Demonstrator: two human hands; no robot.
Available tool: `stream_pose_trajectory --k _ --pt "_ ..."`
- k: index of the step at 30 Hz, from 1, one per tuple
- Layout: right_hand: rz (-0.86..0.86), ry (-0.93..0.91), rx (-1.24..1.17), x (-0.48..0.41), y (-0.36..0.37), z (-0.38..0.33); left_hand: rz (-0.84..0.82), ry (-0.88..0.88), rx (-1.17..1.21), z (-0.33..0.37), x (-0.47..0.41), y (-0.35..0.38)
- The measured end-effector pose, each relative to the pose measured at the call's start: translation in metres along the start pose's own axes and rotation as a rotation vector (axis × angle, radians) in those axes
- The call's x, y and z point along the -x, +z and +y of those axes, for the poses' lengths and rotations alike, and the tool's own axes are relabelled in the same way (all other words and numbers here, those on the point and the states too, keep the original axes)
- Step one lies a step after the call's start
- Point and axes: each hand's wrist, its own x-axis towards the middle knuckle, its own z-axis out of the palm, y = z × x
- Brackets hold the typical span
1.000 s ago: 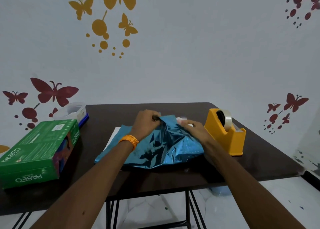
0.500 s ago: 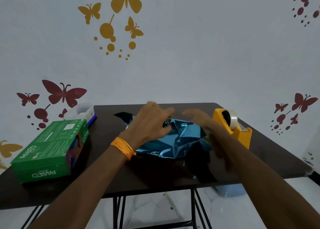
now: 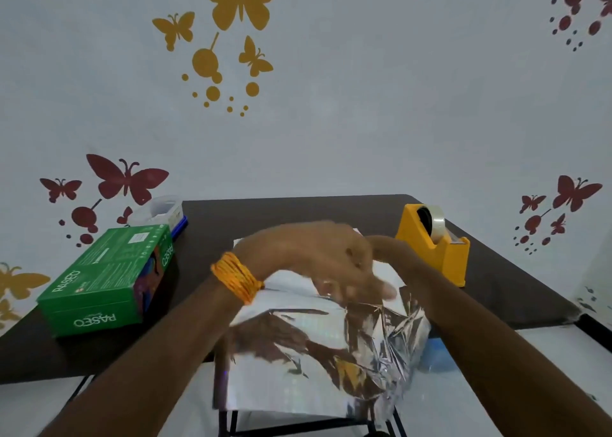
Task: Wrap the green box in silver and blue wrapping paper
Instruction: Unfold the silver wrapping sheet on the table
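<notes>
The wrapping paper (image 3: 298,364) lies silver side up across the middle of the dark table (image 3: 298,211). It is crumpled at its right and hangs past the front edge. My left hand (image 3: 318,258), with an orange thread band at the wrist, is motion-blurred above the paper, its fingers touching the sheet. My right hand (image 3: 385,246) reaches in from the right and is mostly hidden behind the left one. Whether either hand grips the paper is unclear. The green box (image 3: 106,277) lies on its side at the table's left, apart from both hands.
A yellow tape dispenser (image 3: 433,248) with a roll of clear tape stands at the table's right rear. A clear plastic container (image 3: 159,210) sits behind the green box at the back left corner. The wall with butterfly stickers is right behind the table.
The paper showed its blue side bunched under both hands; now it is turned silver side up and spread toward the front edge. My left hand has swept right across it.
</notes>
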Motion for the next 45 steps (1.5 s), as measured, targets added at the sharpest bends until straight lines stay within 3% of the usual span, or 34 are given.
stream_pose_trajectory --k 2,4,6,8,13,16,23,27,37,45 --pt "-0.002 -0.148 -0.058 -0.008 0.013 0.004 0.219 -0.04 -0.061 -0.027 -0.018 -0.011" --pt "0.063 -0.247 -0.108 -0.02 0.026 0.029 0.313 -0.158 -0.22 -0.063 -0.038 -0.01" --pt "0.141 -0.193 -0.053 -0.026 0.035 0.039 0.217 -0.301 -0.318 -0.099 -0.052 0.003" --pt "0.199 -0.192 -0.025 -0.017 0.04 0.03 0.133 -0.39 -0.239 -0.132 -0.064 0.022" --pt "0.255 -0.243 -0.09 -0.03 0.04 0.026 0.195 -0.484 -0.307 -0.191 -0.093 0.046" --pt "0.32 -0.276 -0.095 -0.029 0.038 0.02 0.265 -0.493 -0.325 -0.208 -0.103 0.052" --pt "0.235 -0.301 -0.023 -0.037 0.042 0.012 0.328 -0.533 -0.328 -0.23 -0.113 0.045" --pt "0.297 -0.283 -0.017 -0.048 0.05 0.013 0.377 -0.513 -0.301 -0.23 -0.112 0.038" --pt "0.359 -0.31 -0.03 -0.053 0.047 0.016 0.288 -0.553 -0.317 -0.25 -0.09 0.038" --pt "0.34 -0.324 -0.026 -0.043 0.049 0.021 0.364 -0.53 -0.288 -0.245 -0.089 0.043"
